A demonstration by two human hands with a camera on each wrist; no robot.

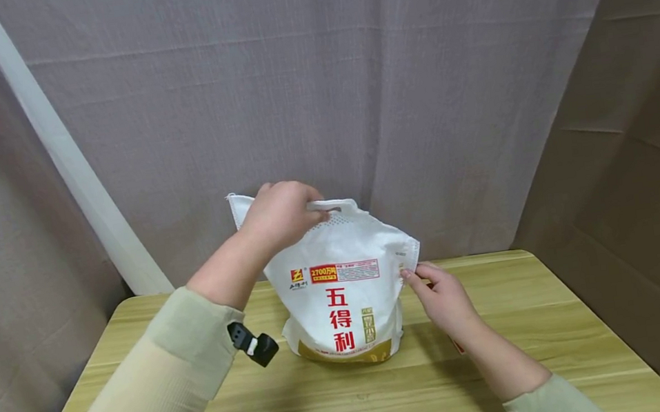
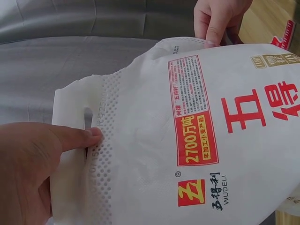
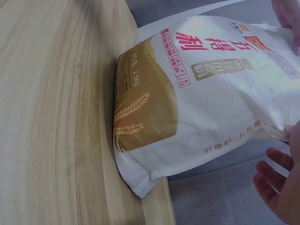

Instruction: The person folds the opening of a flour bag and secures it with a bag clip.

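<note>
Sleeved arms reach over the wooden table [image 1: 144, 411]: the left hand [image 1: 281, 216] curls into the handle slot of an upright flour bag [image 1: 341, 288] standing mid-table, steadying it, while the right hand [image 1: 442, 299] pinches its right top corner.

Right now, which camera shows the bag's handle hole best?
The left wrist view: the handle hole is close up, with the left hand's fingers through it. In the head view that hand covers most of it. The right wrist view shows only the bag's bottom.
</note>
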